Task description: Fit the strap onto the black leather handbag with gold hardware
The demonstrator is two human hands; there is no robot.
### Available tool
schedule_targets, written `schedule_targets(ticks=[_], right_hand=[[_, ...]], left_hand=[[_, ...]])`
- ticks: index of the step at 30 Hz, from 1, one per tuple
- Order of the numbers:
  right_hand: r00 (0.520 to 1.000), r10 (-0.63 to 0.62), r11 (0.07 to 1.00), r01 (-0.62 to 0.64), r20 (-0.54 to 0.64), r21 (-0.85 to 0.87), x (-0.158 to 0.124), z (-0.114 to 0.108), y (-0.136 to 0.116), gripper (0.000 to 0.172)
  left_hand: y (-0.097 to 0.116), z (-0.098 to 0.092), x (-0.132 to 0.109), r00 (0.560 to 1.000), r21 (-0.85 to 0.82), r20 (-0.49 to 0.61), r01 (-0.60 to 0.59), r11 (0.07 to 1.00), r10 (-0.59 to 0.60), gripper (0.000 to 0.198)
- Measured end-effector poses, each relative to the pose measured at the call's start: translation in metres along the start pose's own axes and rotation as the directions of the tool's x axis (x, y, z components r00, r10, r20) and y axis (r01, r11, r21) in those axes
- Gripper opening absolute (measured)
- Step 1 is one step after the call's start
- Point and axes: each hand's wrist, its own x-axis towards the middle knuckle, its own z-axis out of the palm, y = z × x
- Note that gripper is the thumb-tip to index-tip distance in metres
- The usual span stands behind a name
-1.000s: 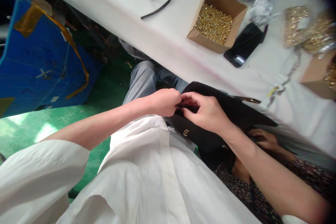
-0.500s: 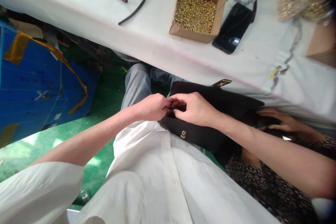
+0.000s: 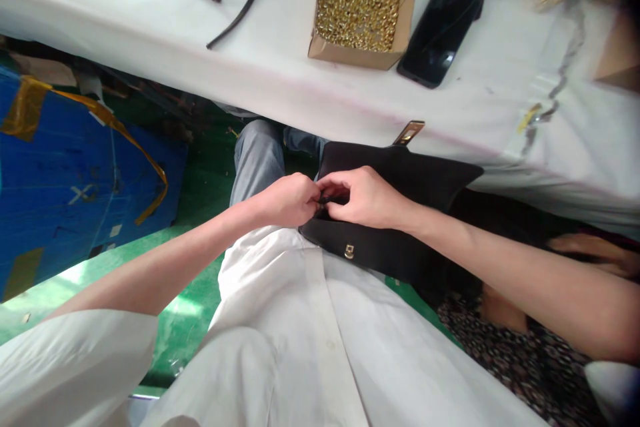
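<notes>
A black bag [image 3: 380, 243] with a small gold-coloured clasp rests on my lap, its flap lifted toward the table and a metal plate [image 3: 411, 134] at the flap's edge. At the bag's left end, my left hand [image 3: 294, 200] is closed, fingertips pinched together. My right hand [image 3: 367, 199] meets it there, thumb and forefinger curved and pressed on something dark at the bag's edge. What exactly lies between the fingertips of either hand is too small and dark to make out.
On the white table [image 3: 280, 80] stand a carton [image 3: 360, 59] of gold-coloured metal pieces, a black phone [image 3: 439, 33] and dark straps [image 3: 250, 0]. A blue box [image 3: 90, 180] is at left. Another person's hand [image 3: 597, 250] shows at right.
The view has shifted, so the table items sit higher and further left. Both my hands keep their pinched hold. The other person's hand has moved right, away from the bag.
</notes>
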Motion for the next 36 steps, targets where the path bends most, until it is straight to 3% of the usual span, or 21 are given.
schedule_targets(ticks=[12, 21, 36], right_hand=[[1.000, -0.015, 0.999, 0.014, -0.023, -0.050, -0.006, 0.004, 0.000, 0.041], [0.999, -0.034, 0.996, 0.031, -0.033, -0.081, -0.010, 0.005, 0.000, 0.043], [0.998, -0.048, 0.982, 0.039, -0.043, -0.187, -0.015, 0.006, 0.000, 0.042]], left_hand=[[0.005, 0.006, -0.003, 0.999, 0.009, -0.036, 0.007, 1.000, -0.007, 0.029], [0.016, 0.010, -0.002, 0.993, 0.119, -0.052, 0.109, 0.987, -0.103, 0.021], [0.020, 0.020, 0.001, 0.993, 0.218, -0.067, 0.106, 0.970, -0.094, 0.020]])
